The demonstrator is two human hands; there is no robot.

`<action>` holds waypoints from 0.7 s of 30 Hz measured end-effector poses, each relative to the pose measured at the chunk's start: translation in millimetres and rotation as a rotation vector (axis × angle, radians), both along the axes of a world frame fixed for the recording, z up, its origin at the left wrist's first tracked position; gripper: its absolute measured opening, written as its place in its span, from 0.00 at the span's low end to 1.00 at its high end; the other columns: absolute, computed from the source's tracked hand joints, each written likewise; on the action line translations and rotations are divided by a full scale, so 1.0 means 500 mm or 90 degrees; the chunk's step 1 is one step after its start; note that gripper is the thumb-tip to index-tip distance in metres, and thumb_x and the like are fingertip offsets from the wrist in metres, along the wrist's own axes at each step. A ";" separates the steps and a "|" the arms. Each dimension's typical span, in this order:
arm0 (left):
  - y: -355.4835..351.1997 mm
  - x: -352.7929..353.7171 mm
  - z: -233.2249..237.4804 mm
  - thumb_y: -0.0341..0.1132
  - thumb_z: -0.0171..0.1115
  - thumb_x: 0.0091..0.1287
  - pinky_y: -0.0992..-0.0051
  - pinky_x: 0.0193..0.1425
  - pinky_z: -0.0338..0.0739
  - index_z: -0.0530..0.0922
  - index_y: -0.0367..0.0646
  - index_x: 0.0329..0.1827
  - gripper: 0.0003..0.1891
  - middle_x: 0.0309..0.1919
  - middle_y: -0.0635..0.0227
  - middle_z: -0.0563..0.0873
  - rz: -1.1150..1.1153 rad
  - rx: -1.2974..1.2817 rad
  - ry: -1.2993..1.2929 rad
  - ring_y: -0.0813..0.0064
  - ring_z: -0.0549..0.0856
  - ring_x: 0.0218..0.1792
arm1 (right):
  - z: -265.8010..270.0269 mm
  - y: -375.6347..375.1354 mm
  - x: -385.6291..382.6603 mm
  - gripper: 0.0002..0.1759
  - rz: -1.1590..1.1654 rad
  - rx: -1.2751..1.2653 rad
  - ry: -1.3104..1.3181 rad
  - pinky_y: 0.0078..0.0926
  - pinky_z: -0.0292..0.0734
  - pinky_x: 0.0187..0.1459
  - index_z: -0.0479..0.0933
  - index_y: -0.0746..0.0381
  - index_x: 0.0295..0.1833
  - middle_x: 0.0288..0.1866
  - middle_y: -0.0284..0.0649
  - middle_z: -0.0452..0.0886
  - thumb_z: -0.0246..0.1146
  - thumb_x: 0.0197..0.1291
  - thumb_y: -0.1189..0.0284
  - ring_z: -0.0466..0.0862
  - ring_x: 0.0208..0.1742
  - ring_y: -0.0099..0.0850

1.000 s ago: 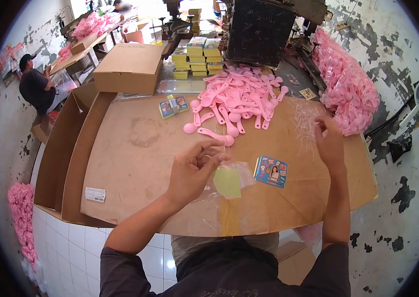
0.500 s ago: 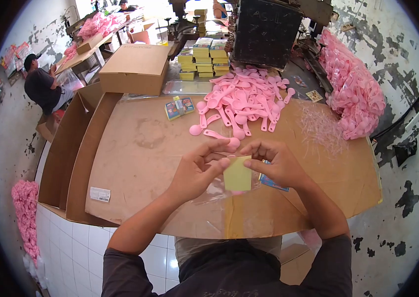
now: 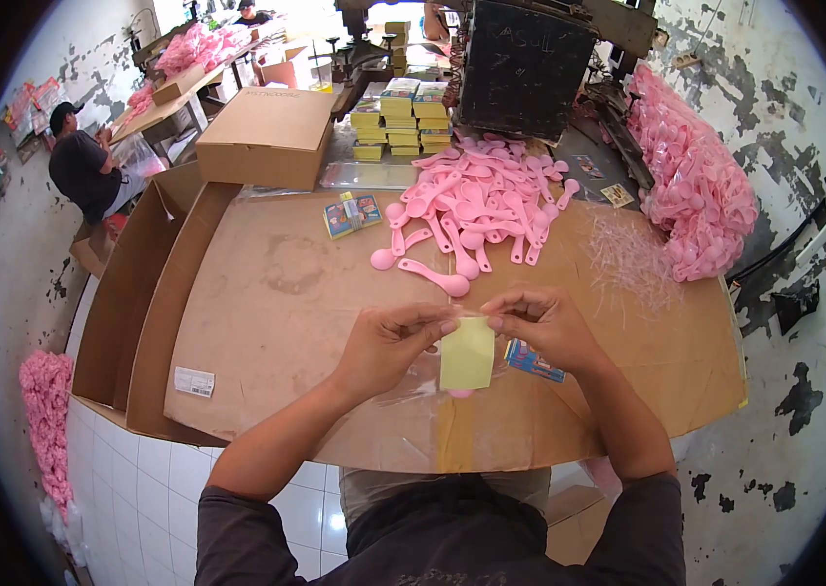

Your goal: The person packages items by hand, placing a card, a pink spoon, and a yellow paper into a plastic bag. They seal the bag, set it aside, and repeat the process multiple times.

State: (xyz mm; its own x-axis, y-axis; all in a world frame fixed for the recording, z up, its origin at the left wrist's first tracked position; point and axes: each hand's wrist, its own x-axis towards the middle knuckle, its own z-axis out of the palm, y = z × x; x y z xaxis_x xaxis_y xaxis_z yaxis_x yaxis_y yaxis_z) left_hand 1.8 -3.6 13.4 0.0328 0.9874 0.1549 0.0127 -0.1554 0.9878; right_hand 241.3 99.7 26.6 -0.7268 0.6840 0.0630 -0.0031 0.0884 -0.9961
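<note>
Left hand (image 3: 389,342): pinched one top corner of a yellow card (image 3: 467,356);
Right hand (image 3: 552,330): pinched the other;
Pink spoons (image 3: 491,205): lay heaped beyond.

Head view: both hands raised in front of the torso, level, fingertips near each other.
I read the left hand (image 3: 398,337) in a thumb-and-forefinger pinch, the forefinger above the thumb and the other fingers curled underneath. Right hand (image 3: 545,327) mirrors it: a pinch, forefinger arched over the thumb, knuckles bent, remaining fingers folded in. The two pinches face each other across a narrow gap; I log no contact between the hands. Left forearm (image 3: 281,439) slants inward from a bent elbow set well out to the side; right forearm (image 3: 631,420) rises inward at a steeper angle. Both forearms are bare; both upper arms are covered by dark sleeves (image 3: 242,537).
</note>
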 end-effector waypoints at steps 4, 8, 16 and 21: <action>0.000 -0.007 -0.003 0.28 0.66 0.76 0.77 0.49 0.87 0.88 0.37 0.59 0.12 0.48 0.66 0.93 -0.023 0.041 0.015 0.82 0.89 0.45 | -0.018 0.011 0.004 0.09 0.014 0.054 0.030 0.22 0.82 0.51 0.87 0.68 0.53 0.47 0.33 0.86 0.68 0.71 0.80 0.85 0.48 0.20; 0.002 -0.016 -0.001 0.26 0.65 0.76 0.77 0.51 0.87 0.88 0.36 0.60 0.12 0.49 0.65 0.93 -0.054 0.061 0.056 0.81 0.89 0.45 | -0.013 0.011 0.005 0.09 0.018 0.031 0.029 0.22 0.81 0.50 0.87 0.67 0.53 0.47 0.33 0.85 0.65 0.71 0.81 0.85 0.47 0.20; 0.009 -0.030 -0.008 0.29 0.62 0.79 0.71 0.58 0.86 0.87 0.36 0.61 0.13 0.51 0.62 0.92 -0.111 0.012 -0.060 0.77 0.89 0.50 | 0.017 0.012 0.014 0.09 0.022 0.059 -0.006 0.20 0.80 0.47 0.88 0.68 0.53 0.48 0.36 0.86 0.66 0.72 0.77 0.85 0.45 0.21; 0.011 -0.024 -0.003 0.30 0.63 0.79 0.72 0.57 0.86 0.86 0.37 0.63 0.14 0.51 0.63 0.92 -0.086 -0.061 0.019 0.78 0.89 0.50 | -0.001 0.009 0.009 0.10 0.025 0.079 -0.004 0.22 0.82 0.50 0.87 0.69 0.54 0.49 0.37 0.86 0.70 0.70 0.77 0.86 0.48 0.22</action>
